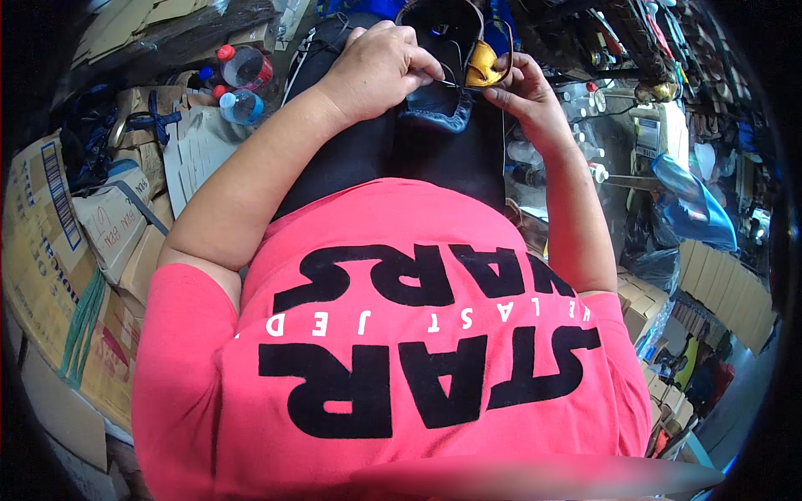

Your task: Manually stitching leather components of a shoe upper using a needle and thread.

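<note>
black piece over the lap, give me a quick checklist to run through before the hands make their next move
1. Black piece lies over the dark trousers: ok. Whether they support its weight: cannot tell.
2. Left hand at the work: ok, thumb and fingertips close to the black piece.
3. Right hand by the yellow piece: ok, fingertips at its side.
4. Anything thin pinched in the left fingertips: cannot tell, too small.
5. Red-capped bottle apart from both hands: ok, off to the left.

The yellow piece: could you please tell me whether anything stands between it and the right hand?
A narrow brown strip curves between the yellow piece and the right hand; nothing else visible stands in the way.
</note>
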The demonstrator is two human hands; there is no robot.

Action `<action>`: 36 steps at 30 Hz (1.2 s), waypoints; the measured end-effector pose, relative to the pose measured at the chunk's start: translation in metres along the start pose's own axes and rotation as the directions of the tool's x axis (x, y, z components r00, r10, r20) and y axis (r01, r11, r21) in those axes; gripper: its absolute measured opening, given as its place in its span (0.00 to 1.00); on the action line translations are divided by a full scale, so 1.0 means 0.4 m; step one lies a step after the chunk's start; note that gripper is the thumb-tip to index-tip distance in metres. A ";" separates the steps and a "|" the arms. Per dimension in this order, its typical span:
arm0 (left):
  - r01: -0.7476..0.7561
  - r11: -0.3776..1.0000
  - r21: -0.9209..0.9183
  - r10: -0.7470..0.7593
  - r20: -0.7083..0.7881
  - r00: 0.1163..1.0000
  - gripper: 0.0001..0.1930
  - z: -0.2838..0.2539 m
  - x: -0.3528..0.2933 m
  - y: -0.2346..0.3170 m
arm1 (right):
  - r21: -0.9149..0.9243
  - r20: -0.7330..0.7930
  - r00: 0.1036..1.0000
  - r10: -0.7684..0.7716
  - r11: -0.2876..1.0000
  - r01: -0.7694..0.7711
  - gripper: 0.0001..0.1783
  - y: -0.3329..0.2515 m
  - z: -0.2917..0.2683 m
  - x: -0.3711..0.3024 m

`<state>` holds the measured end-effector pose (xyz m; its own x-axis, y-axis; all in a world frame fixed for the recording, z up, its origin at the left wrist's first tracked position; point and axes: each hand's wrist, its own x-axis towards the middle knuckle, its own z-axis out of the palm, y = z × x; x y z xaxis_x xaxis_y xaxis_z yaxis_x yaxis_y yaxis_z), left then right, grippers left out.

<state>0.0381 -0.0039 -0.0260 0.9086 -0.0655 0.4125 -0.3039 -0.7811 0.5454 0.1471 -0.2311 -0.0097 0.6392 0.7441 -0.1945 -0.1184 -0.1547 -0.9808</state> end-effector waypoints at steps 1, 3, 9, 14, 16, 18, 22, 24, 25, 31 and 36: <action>-0.001 1.000 0.002 0.001 0.002 1.000 0.06 0.000 0.000 -0.001 | 0.002 -0.001 1.000 -0.002 1.000 0.002 0.20 0.004 -0.004 0.002; 0.029 1.000 -0.004 -0.029 0.028 0.999 0.06 -0.001 0.002 -0.003 | 0.016 0.059 0.997 -0.042 0.999 0.041 0.20 0.010 -0.014 0.007; 0.031 0.999 0.007 -0.032 0.039 0.999 0.06 0.004 0.001 -0.007 | 0.007 0.029 1.000 -0.007 1.000 0.007 0.21 0.007 -0.014 0.004; 0.045 0.999 0.031 -0.047 0.063 0.997 0.06 0.005 0.002 0.003 | 0.022 0.019 1.000 -0.015 1.000 0.014 0.22 0.013 -0.011 0.006; 0.048 0.998 0.037 -0.051 0.074 0.996 0.06 0.009 0.004 0.008 | 0.030 0.026 0.999 -0.029 0.999 0.028 0.22 0.014 -0.010 0.004; 0.093 0.995 0.043 -0.097 0.107 0.990 0.06 0.013 0.007 0.012 | -0.103 -0.053 0.998 0.032 0.994 -0.038 0.22 0.010 -0.005 -0.001; 0.070 0.997 0.024 -0.072 0.085 0.994 0.06 0.025 0.016 0.003 | -0.150 -0.023 0.999 0.033 0.988 -0.036 0.12 0.040 -0.022 0.004; 0.080 0.997 -0.023 -0.076 0.130 0.989 0.06 0.027 0.032 -0.004 | -0.172 -0.005 0.999 0.052 0.984 -0.052 0.10 0.029 -0.020 0.008; 0.079 0.997 -0.023 -0.075 0.129 0.989 0.06 0.030 0.037 -0.007 | -0.196 0.013 0.997 0.071 0.978 -0.067 0.09 0.025 -0.018 0.010; 0.057 0.996 0.062 -0.066 0.150 0.986 0.08 0.042 0.037 0.003 | -0.233 0.027 0.997 0.070 0.970 -0.062 0.08 0.027 -0.016 0.017; 0.011 1.000 0.015 -0.013 0.095 0.995 0.10 0.023 0.013 -0.002 | -0.337 -0.029 0.999 -0.041 0.941 0.029 0.09 0.023 0.000 -0.006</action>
<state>0.0458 -0.0094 -0.0308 0.9355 -0.1143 0.3342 -0.2892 -0.7910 0.5392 0.1444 -0.2341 -0.0182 0.6654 0.7305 -0.1538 0.1629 -0.3431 -0.9251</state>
